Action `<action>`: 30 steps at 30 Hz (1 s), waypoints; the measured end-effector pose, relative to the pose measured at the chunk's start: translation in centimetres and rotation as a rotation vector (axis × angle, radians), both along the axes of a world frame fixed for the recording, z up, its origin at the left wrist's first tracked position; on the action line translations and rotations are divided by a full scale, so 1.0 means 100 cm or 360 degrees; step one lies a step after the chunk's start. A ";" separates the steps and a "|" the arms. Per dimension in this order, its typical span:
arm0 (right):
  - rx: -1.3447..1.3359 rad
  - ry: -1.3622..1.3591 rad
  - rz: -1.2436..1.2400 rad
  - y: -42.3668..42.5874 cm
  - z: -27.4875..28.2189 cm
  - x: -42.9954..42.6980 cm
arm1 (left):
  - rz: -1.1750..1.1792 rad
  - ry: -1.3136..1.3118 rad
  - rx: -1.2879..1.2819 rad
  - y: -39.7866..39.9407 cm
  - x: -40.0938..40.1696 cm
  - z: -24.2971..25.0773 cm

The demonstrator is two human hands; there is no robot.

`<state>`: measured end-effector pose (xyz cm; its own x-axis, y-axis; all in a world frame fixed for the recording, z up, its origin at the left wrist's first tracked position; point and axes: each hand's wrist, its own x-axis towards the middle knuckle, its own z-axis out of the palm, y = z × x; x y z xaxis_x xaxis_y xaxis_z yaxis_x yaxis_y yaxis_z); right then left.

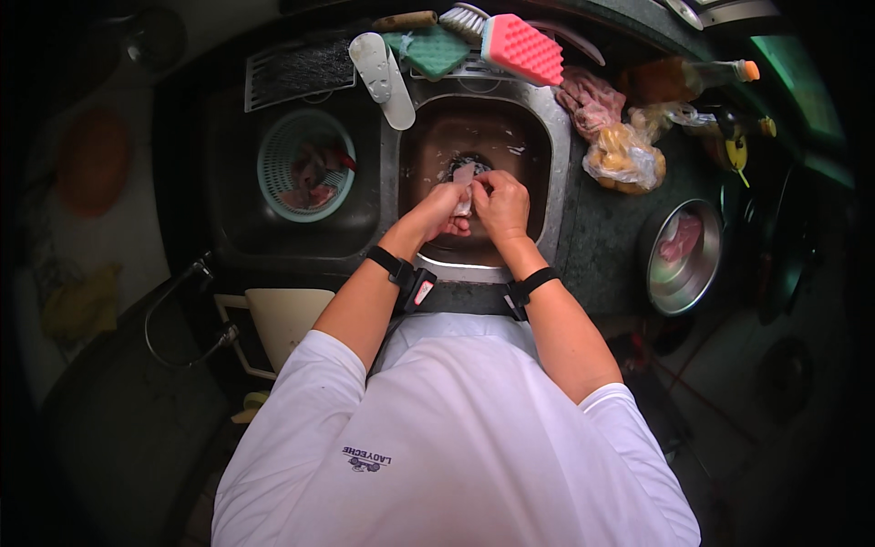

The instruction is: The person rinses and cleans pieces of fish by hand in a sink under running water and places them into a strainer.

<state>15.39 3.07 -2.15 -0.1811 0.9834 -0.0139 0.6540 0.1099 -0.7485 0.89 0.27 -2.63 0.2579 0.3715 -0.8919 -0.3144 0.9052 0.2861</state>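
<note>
Above the right-hand sink basin, my left hand grips a thin, pale pinkish piece of food, possibly raw meat or squid. One end of it sticks up past my fingers, and a whitish part shows lower down. My right hand meets it from the other side, thumb and fingertips pinched at its edge. Both hands hang over the drain, partly covering it. The faucet reaches over the basin's back left corner. A black strap with a small device circles each wrist.
In the left basin, a pale blue colander holds raw meat pieces. A steel bowl with pink meat stands right. Behind are a pink sponge, green scouring pad, brush, pink cloth, plastic bag and bottle.
</note>
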 end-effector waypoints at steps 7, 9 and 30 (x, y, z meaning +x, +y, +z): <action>-0.0124 0.0195 -0.0031 0.008 0.003 0.002 | 0.0150 -0.0060 0.0064 0.000 -0.004 0.016; -0.0261 0.0145 -0.0210 0.010 -0.003 0.005 | 0.0166 -0.0077 0.0062 -0.002 -0.010 0.014; -0.0382 0.0537 0.0173 -0.006 0.001 -0.003 | 0.0363 -0.0589 0.0452 -0.001 -0.013 -0.003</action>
